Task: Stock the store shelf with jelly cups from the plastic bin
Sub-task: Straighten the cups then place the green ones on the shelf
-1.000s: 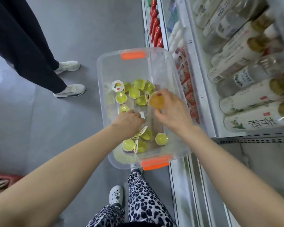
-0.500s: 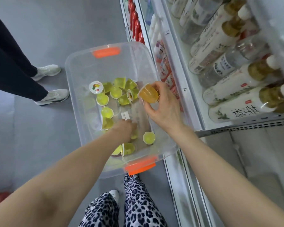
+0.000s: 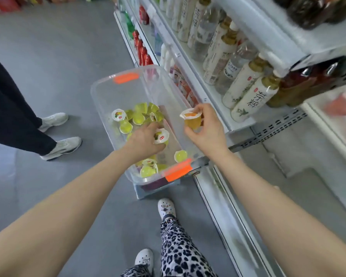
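Observation:
A clear plastic bin with orange handles stands on the floor beside the white store shelf. Several green jelly cups lie in its bottom. My left hand is inside the bin and grips a green jelly cup with a white lid. My right hand is raised above the bin's right rim, close to the shelf edge, and pinches an orange jelly cup held upright.
Tea and water bottles fill the shelf to the right, with red bottles on a lower shelf further back. Another person's legs and white shoes stand on the grey floor left of the bin. My own feet are just behind it.
My left hand has closed on a green cup and lifted it off the pile. My right hand has carried the orange cup up and rightward toward the shelf. The view has tilted up.

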A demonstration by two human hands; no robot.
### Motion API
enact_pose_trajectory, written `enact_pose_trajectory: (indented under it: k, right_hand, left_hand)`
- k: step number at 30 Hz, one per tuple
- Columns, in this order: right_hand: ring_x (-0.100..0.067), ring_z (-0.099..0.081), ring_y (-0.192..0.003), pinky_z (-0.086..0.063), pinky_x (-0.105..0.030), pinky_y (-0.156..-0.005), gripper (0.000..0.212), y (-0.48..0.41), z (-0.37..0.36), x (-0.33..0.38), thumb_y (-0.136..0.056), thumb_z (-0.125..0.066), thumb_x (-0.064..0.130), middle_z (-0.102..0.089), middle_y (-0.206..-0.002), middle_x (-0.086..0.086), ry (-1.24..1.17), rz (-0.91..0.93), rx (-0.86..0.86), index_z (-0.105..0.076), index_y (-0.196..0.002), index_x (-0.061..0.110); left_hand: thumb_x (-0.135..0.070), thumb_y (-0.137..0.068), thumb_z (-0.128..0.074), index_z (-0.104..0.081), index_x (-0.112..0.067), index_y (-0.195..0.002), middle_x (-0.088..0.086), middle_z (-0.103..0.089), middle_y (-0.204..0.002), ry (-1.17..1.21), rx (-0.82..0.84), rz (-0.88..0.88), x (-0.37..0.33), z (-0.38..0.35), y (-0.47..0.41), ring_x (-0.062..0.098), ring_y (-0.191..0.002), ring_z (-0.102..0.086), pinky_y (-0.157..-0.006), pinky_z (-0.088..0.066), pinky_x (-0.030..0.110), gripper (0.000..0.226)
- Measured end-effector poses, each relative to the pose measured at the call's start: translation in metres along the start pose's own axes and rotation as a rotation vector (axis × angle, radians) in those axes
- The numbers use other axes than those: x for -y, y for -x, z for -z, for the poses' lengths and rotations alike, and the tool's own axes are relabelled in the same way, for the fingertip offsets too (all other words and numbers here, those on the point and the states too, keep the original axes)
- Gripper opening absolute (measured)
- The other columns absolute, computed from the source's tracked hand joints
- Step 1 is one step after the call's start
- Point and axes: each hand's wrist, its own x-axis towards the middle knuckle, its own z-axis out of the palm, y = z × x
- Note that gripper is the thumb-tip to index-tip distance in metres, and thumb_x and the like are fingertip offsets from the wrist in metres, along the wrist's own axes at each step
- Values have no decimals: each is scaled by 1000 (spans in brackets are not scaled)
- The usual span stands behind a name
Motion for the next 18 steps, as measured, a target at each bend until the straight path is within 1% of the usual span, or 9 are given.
enact_pose_trajectory:
  k: [2, 4, 7, 9, 11, 14, 16, 18]
  right_hand:
    - [-18, -56, -90, -47, -38, -77, 38, 25, 16, 6, -76, -70, 24, -57, -104, 2, 16, -25, -60, -51, -107, 13]
    - [-17, -54, -87, -44, -35, -73, 37, 51, 35, 12, -75, -71, 21, -55, -102, 4, 35, -47, -117, -50, -105, 16]
    - [-17, -53, -87, -42, -33, -71, 38, 96, 67, 21, -75, -73, 26, -56, -101, 3, 63, -82, -214, -48, -104, 20]
    - [-16, -52, -89, -41, -31, -72, 39, 128, 92, 25, -75, -75, 30, -55, -99, 4, 93, -83, -280, -48, -102, 22]
    - [-12, -50, -88, -38, -29, -70, 38, 158, 117, 29, -75, -73, 34, -54, -98, 6, 143, -96, -337, -47, -100, 24]
    - [-8, -47, -84, -32, -27, -65, 37, 201, 152, 33, -76, -72, 39, -56, -98, 7, 185, -158, -406, -44, -99, 29]
    - [-9, -48, -84, -31, -27, -66, 36, 235, 178, 37, -76, -72, 42, -56, -96, 9, 209, -196, -481, -44, -98, 31]
    - [-12, -48, -81, -35, -30, -66, 36, 270, 204, 41, -76, -72, 43, -55, -92, 10, 246, -222, -563, -45, -97, 31]
  left_hand:
    - [-33, -78, -73, -53, -19, -130, 11, -58, -119, -1, -38, -81, -12, 10, 20, 30, -110, -55, -92, -44, 37, 58]
    - [-34, -79, -73, -56, -20, -127, 10, -59, -119, 5, -53, -156, -26, 19, 39, 29, -113, -54, -94, -43, 37, 53]
    - [-36, -80, -73, -59, -19, -121, 8, -61, -115, 9, -55, -275, -52, 29, 66, 25, -110, -54, -91, -41, 31, 46]
    - [-40, -81, -73, -59, -19, -120, 6, -63, -114, 0, -56, -364, -75, 33, 84, 24, -109, -55, -92, -42, 32, 46]
    - [-43, -81, -72, -60, -23, -119, 1, -63, -114, 10, -47, -431, -99, 33, 100, 22, -108, -57, -92, -43, 33, 45]
    - [-46, -80, -73, -61, -28, -114, -6, -61, -106, 39, -14, -531, -136, 31, 119, 17, -103, -56, -80, -41, 29, 40]
    - [-47, -79, -73, -62, -26, -113, -3, -63, -105, 18, 7, -644, -167, 24, 132, 18, -101, -56, -77, -42, 31, 41]
    - [-46, -78, -75, -62, -23, -116, 0, -64, -108, 15, 22, -739, -202, 16, 145, 19, -100, -58, -78, -43, 30, 47]
